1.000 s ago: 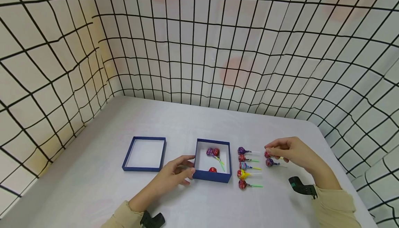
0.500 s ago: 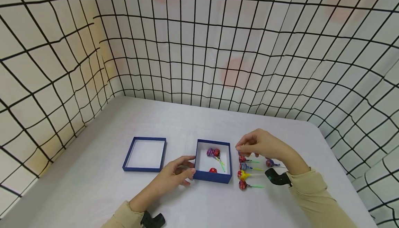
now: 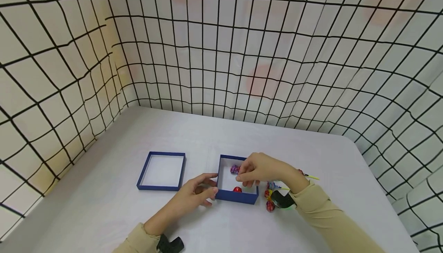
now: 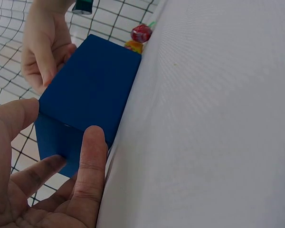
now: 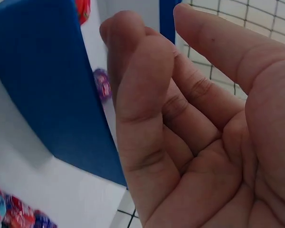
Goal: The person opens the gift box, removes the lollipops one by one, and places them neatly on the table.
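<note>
My left hand [image 3: 195,191] rests its fingers against the left side and near corner of an open blue box [image 3: 235,196] with a white inside. In the left wrist view its fairly straight fingers [image 4: 92,147] touch the blue wall. Over the box's right part is my right hand [image 3: 257,170], fingers loosely bent; the right wrist view shows the thumb apart from the fingers and nothing held. Inside lie a purple-wrapped lollipop [image 3: 234,169] and a red lollipop [image 3: 237,189]; my right hand covers part of the inside.
A shallow blue lid [image 3: 160,187] lies left of the box. Right of it stands a row with a blue lollipop [image 3: 271,185], a yellow lollipop [image 3: 268,194] and a red-wrapped lollipop [image 3: 270,206], partly behind my right wrist. Another lollipop's yellow stick [image 3: 313,177] shows farther right. Black netting [image 3: 214,68] surrounds the table.
My right hand has left the lollipop at the far right, passed leftward over the row, and is now over the box. My left hand has stayed at the box.
</note>
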Demonstrator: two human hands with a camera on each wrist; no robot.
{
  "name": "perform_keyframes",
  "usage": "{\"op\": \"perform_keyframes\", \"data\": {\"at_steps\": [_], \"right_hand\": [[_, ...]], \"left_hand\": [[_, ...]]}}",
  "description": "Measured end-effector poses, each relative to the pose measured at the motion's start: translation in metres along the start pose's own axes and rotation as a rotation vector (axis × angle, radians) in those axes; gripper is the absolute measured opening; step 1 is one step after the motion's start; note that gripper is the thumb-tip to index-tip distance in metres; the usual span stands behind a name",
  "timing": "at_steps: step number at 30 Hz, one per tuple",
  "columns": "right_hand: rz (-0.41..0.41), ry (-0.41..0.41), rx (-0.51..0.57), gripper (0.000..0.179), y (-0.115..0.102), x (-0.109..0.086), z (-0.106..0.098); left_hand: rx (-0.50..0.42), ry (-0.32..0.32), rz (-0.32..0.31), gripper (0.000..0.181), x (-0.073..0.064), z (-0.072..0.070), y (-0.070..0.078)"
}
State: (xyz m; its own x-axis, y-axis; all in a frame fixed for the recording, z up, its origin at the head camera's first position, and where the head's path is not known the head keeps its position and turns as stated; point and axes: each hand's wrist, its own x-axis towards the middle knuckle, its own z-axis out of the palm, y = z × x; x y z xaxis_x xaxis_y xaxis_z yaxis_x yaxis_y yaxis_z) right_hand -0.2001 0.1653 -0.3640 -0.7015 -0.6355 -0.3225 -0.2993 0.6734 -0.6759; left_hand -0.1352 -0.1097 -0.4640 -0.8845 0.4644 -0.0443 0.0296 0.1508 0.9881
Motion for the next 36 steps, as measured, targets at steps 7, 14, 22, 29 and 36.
{"op": "perform_keyframes", "data": {"at_steps": [7,14,22,29,36], "right_hand": [[0.003,-0.028,-0.065,0.026,-0.007,0.010,0.013],[0.037,-0.016,-0.106,0.028,-0.017,0.011,0.019],[-0.008,0.049,-0.124,0.025,-0.015,0.015,0.020],[-0.036,0.082,-0.125,0.023,-0.010,0.020,0.021],[-0.026,0.061,-0.086,0.019,-0.011,0.021,0.022]], "left_hand": [[-0.006,-0.004,0.007,0.056,0.000,0.000,0.000],[-0.010,-0.008,-0.003,0.057,-0.001,0.001,0.001],[-0.011,-0.008,-0.009,0.057,-0.001,0.001,0.002],[-0.009,-0.006,-0.009,0.057,-0.001,0.001,0.002],[0.000,-0.002,-0.009,0.056,-0.001,0.000,0.001]]}}
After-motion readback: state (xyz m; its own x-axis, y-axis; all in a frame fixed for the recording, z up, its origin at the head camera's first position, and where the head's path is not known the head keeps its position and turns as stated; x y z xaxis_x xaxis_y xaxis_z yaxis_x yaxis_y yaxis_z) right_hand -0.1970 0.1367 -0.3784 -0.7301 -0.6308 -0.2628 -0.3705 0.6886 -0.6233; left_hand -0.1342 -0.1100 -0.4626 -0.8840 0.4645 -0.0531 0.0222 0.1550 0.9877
